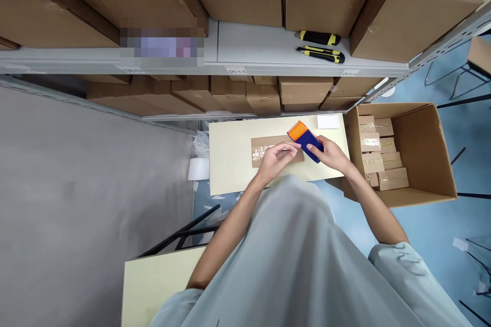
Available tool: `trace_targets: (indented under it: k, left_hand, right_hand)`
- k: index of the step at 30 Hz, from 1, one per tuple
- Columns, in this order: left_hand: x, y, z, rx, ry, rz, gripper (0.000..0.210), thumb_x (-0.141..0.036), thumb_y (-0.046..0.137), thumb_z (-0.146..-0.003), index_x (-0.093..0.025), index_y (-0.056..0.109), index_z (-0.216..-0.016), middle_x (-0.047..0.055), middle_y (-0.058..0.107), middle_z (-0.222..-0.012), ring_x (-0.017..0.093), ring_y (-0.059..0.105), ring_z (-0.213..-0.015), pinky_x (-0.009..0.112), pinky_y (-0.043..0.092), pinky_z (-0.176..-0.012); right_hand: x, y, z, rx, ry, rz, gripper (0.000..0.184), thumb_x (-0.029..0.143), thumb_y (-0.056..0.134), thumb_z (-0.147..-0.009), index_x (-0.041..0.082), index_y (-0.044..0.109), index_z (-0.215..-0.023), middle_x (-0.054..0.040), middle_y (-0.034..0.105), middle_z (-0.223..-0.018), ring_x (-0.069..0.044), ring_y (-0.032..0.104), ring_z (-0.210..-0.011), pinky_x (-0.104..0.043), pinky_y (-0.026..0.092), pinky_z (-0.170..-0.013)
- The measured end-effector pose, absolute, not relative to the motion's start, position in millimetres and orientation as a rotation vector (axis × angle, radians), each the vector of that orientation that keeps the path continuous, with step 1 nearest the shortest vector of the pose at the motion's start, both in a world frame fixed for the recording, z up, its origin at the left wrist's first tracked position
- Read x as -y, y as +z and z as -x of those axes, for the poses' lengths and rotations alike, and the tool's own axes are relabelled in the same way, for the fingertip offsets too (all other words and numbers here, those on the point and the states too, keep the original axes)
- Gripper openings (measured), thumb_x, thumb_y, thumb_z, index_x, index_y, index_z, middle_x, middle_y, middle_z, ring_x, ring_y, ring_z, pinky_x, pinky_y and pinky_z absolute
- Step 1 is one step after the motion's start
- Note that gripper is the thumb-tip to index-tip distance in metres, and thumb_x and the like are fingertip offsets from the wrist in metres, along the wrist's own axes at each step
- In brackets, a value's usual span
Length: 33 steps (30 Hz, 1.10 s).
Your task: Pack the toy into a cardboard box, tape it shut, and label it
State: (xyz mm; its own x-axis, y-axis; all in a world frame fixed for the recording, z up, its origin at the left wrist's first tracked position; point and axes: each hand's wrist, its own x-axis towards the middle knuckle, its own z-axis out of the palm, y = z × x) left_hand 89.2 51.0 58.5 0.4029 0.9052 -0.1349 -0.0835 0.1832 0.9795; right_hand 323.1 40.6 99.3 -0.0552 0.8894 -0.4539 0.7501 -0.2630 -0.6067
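My right hand (333,153) is closed around the lower end of a flat dark-blue packet (309,144) with an orange end, thumb on top. The packet is tilted, its orange end pointing up and left. My left hand (276,159) is beside it, thumb and fingers drawn together in a pinch at the packet's left edge. What those fingertips hold, if anything, is too small to make out. Under my hands a flat brown cardboard box (259,153) with shiny clear tape lies on the pale yellow table (230,173), partly covered by my left hand and the packet.
An open carton (418,148) at the right holds several small taped boxes. A white box (328,121) sits at the table's back edge. Two utility knives (320,46) lie on the grey shelf (253,43), among large cartons. Another pale table (161,281) stands at lower left.
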Motion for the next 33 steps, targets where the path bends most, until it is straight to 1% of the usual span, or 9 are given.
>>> trace_targets:
  k: [4, 9, 13, 17, 20, 23, 26, 29, 33]
  left_hand:
    - [-57.9, 78.3, -69.0, -0.870, 0.894, -1.184, 0.024, -0.046, 0.076, -0.095, -0.023, 0.076, -0.092, 0.011, 0.080, -0.124, 0.026, 0.073, -0.123, 0.046, 0.057, -0.111]
    - [-68.7, 94.0, -46.4, -0.882, 0.963, -1.246, 0.022, -0.045, 0.077, -0.095, -0.023, 0.078, -0.092, 0.010, 0.080, -0.122, 0.026, 0.073, -0.122, 0.045, 0.056, -0.111]
    - [-79.8, 100.6, -30.9, -0.880, 0.994, -1.261, 0.023, -0.045, 0.077, -0.095, -0.022, 0.079, -0.091, 0.010, 0.080, -0.121, 0.026, 0.073, -0.119, 0.045, 0.058, -0.107]
    - [-94.4, 102.7, -20.2, -0.888, 1.036, -1.231, 0.024, -0.046, 0.079, -0.094, -0.022, 0.079, -0.090, 0.010, 0.081, -0.117, 0.025, 0.075, -0.113, 0.042, 0.060, -0.100]
    - [-109.2, 103.1, -15.4, -0.902, 1.077, -1.206, 0.024, -0.046, 0.080, -0.093, -0.022, 0.080, -0.088, 0.010, 0.082, -0.114, 0.025, 0.075, -0.112, 0.042, 0.060, -0.101]
    - [-129.1, 105.2, -11.9, -0.913, 1.122, -1.199, 0.023, -0.044, 0.084, -0.089, -0.022, 0.080, -0.085, 0.010, 0.082, -0.112, 0.025, 0.076, -0.111, 0.041, 0.060, -0.102]
    - [-156.0, 112.1, -9.6, -0.912, 1.162, -1.218, 0.024, -0.044, 0.086, -0.086, -0.021, 0.079, -0.082, 0.011, 0.082, -0.113, 0.025, 0.076, -0.109, 0.041, 0.061, -0.098]
    - [-191.0, 124.1, -9.5, -0.936, 1.203, -1.236, 0.025, -0.045, 0.086, -0.085, -0.021, 0.079, -0.080, 0.012, 0.082, -0.118, 0.027, 0.076, -0.111, 0.042, 0.062, -0.096]
    - [-247.7, 138.1, -15.1, -1.000, 1.267, -1.235, 0.023, -0.044, 0.083, -0.084, -0.021, 0.081, -0.083, 0.012, 0.082, -0.120, 0.029, 0.075, -0.115, 0.043, 0.060, -0.098]
  right_hand:
    - [-47.5, 118.9, -300.0, 1.789, 1.193, 1.962, 0.042, 0.064, 0.052, -0.102, 0.024, 0.059, -0.106, -0.0048, 0.072, -0.092, -0.025, 0.065, -0.080, -0.032, 0.044, -0.068]
    - [-63.7, 133.0, -278.8, 1.865, 1.153, 1.947, 0.047, 0.069, 0.050, -0.104, 0.023, 0.060, -0.111, -0.0066, 0.073, -0.096, -0.027, 0.067, -0.086, -0.033, 0.046, -0.072]
    - [-77.9, 139.3, -263.8, 1.902, 1.124, 1.947, 0.052, 0.072, 0.048, -0.104, 0.023, 0.060, -0.114, -0.0077, 0.073, -0.096, -0.028, 0.067, -0.088, -0.033, 0.046, -0.072]
    - [-92.3, 142.7, -249.3, 1.886, 1.113, 1.896, 0.052, 0.070, 0.051, -0.104, 0.022, 0.063, -0.119, -0.0086, 0.075, -0.099, -0.029, 0.068, -0.089, -0.034, 0.048, -0.074]
    - [-106.3, 144.2, -240.7, 1.888, 1.062, 1.829, 0.052, 0.067, 0.052, -0.104, 0.022, 0.064, -0.125, -0.0087, 0.077, -0.101, -0.030, 0.070, -0.086, -0.036, 0.050, -0.073]
    - [-126.4, 147.9, -234.4, 1.924, 0.970, 1.801, 0.051, 0.067, 0.053, -0.104, 0.022, 0.064, -0.127, -0.0078, 0.076, -0.096, -0.030, 0.070, -0.079, -0.037, 0.051, -0.072]
    - [-154.7, 154.9, -229.9, 1.990, 0.862, 1.798, 0.051, 0.066, 0.053, -0.105, 0.021, 0.063, -0.128, -0.0087, 0.076, -0.093, -0.033, 0.073, -0.081, -0.038, 0.053, -0.072]
    - [-192.7, 162.2, -227.5, 2.062, 0.738, 1.725, 0.051, 0.063, 0.053, -0.106, 0.021, 0.060, -0.134, -0.0128, 0.077, -0.104, -0.035, 0.075, -0.093, -0.041, 0.056, -0.078]
    - [-257.2, 166.6, -229.2, 2.191, 0.588, 1.533, 0.050, 0.054, 0.047, -0.109, 0.017, 0.054, -0.142, -0.0184, 0.075, -0.123, -0.036, 0.074, -0.108, -0.046, 0.058, -0.091]
